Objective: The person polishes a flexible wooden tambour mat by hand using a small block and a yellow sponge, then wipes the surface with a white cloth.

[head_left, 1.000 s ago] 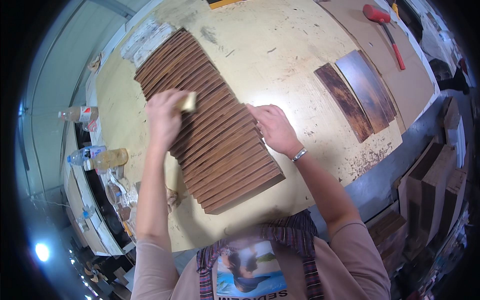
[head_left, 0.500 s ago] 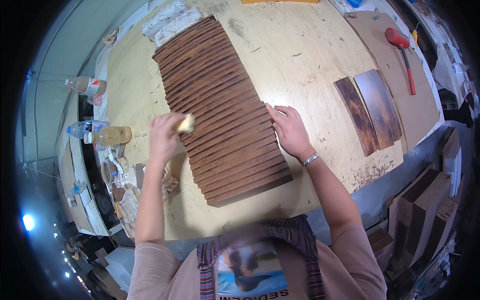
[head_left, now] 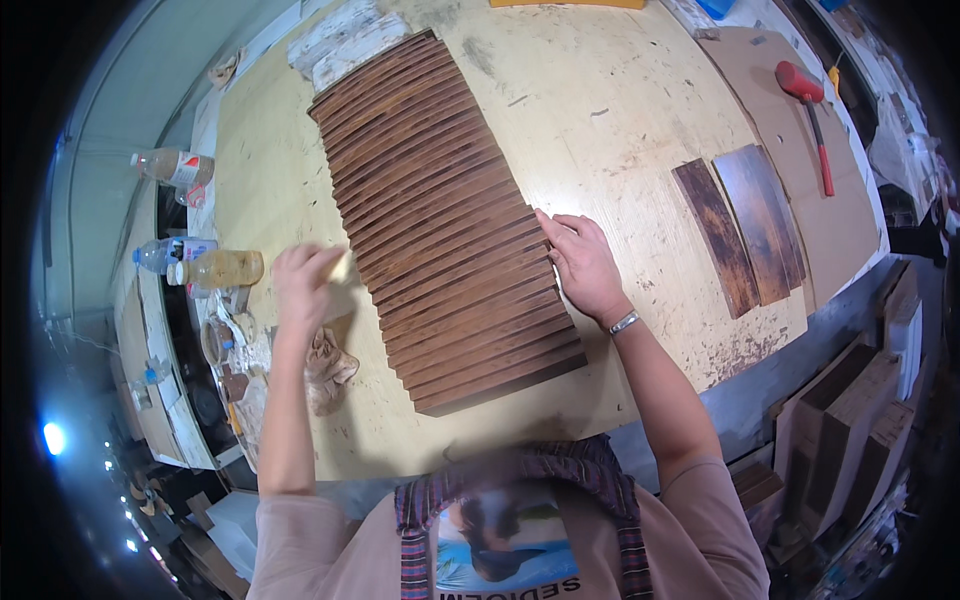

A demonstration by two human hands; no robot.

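Note:
A long row of dark brown wooden strips [head_left: 450, 230] lies side by side on the pale worktable [head_left: 620, 140], its ends stepped along both sides. My left hand [head_left: 303, 282], smeared by motion, is just off the row's left side. Its fingers are closed on a small pale yellow pad [head_left: 343, 268], mostly hidden, perhaps a sponge. At the right side, my right hand [head_left: 588, 268] rests with its fingers stretched out, the fingertips touching the strips' ends. A crumpled brown-stained rag [head_left: 330, 370] lies near my left forearm.
Bottles, one with amber liquid [head_left: 225, 268], stand along the left edge. Separate boards [head_left: 755, 225] lie to the right, beside cardboard bearing a red mallet [head_left: 800, 82]. Whitish stained bundles [head_left: 345, 45] sit beyond the row. Stacked wood blocks [head_left: 850, 430] stand below the table at right.
My left hand has moved left, off the strips, with the pale yellow pad, uncovering more of the rag. My right hand stays at the strips' ends.

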